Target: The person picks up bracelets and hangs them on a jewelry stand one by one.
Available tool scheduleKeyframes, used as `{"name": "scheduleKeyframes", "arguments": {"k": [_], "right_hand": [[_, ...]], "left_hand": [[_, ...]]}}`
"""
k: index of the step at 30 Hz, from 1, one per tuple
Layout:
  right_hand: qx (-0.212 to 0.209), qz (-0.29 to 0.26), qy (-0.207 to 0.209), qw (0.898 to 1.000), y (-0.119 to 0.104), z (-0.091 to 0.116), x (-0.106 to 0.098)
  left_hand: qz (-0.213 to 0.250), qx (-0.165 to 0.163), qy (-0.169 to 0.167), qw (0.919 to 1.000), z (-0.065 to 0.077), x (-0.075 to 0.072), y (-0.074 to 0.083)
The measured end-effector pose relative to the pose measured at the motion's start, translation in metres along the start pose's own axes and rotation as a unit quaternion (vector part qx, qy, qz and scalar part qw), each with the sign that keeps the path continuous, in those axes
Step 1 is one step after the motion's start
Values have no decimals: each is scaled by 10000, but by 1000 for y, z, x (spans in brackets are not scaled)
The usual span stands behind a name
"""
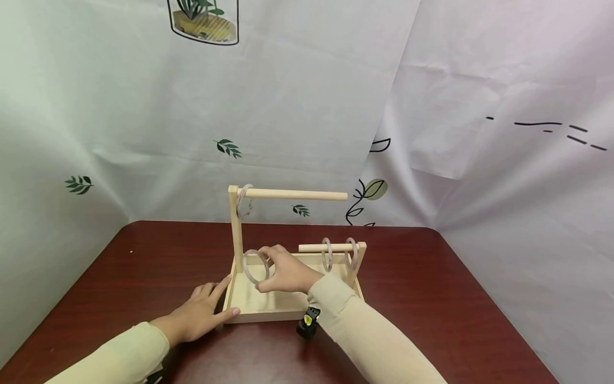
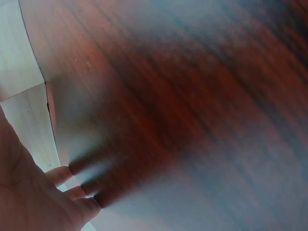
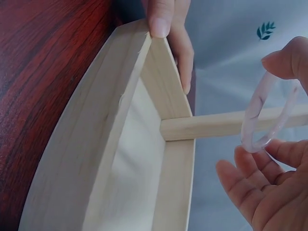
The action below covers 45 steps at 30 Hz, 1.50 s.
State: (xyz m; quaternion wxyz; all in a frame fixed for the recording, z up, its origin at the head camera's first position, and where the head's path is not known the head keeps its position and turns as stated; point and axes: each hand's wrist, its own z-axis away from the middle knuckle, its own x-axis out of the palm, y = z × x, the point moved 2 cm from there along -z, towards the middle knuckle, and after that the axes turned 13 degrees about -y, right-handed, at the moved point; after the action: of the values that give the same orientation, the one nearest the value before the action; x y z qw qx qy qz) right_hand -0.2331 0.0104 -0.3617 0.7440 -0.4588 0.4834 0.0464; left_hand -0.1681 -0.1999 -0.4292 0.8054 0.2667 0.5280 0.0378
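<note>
A pale, translucent bangle (image 3: 253, 115) is pinched between the thumb and fingers of my right hand (image 1: 290, 272), held above the tray of a wooden stand. My left hand (image 1: 199, 309) rests at the tray's left end, its thumb on the front corner and its other fingers along the left side. The wooden tray (image 1: 268, 316) carries a tall left post with a long upper bar (image 1: 297, 194) and a short right post with a lower bar (image 1: 307, 248). One bangle (image 1: 240, 205) hangs on the upper bar near its post. Two more bangles (image 1: 328, 261) hang on the lower bar.
The stand sits on a dark red wooden table (image 1: 422, 304). Behind it hangs a white cloth (image 1: 307, 106) printed with leaves and plants. A black wrist device (image 1: 308, 322) hangs under my right sleeve, by the tray's front edge.
</note>
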Motion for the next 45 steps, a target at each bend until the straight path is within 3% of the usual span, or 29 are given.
{"name": "scheduleKeyframes", "arguments": {"k": [19,29,45], "right_hand": [[-215,-660,132,9975,-8,12,-8],[-436,-1333,232,9898,-14,17,-13],[-519,-1671,469,9835,-21,33,-30]], "left_hand": [[9,-86,-45,10000,-1,0,0],[-63,-92,-38,9999,0,-1,2],[-49,-105,-96,9999,-1,-1,1]]}}
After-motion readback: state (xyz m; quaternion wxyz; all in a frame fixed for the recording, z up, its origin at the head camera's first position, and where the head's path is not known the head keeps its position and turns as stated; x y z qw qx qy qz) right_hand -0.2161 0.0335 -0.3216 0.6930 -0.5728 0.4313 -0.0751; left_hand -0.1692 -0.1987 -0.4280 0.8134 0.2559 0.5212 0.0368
